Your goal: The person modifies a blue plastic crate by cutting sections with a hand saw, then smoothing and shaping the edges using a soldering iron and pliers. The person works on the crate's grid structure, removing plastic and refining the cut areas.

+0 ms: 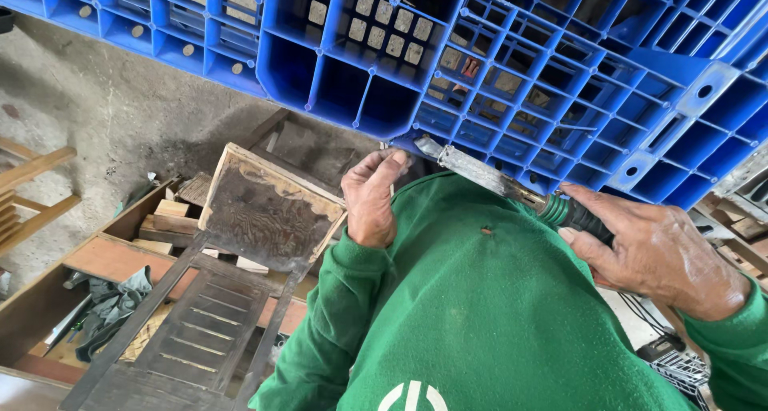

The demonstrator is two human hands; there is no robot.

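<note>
Blade at pallet edge — slip risk toward the free hand

Right hand (660, 255) is clamped on the green-and-black handle of a flat-bladed tool (480, 175), its tip against the lower edge of the blue plastic pallet (512, 67) overhead. Left hand (372, 199) sits just beside the tip, fingers curled at the pallet edge — can't tell whether it grips anything. If the blade skids off the plastic, it likely runs into those fingers. Pallet's support isn't visible; it could shift under prying.
</note>
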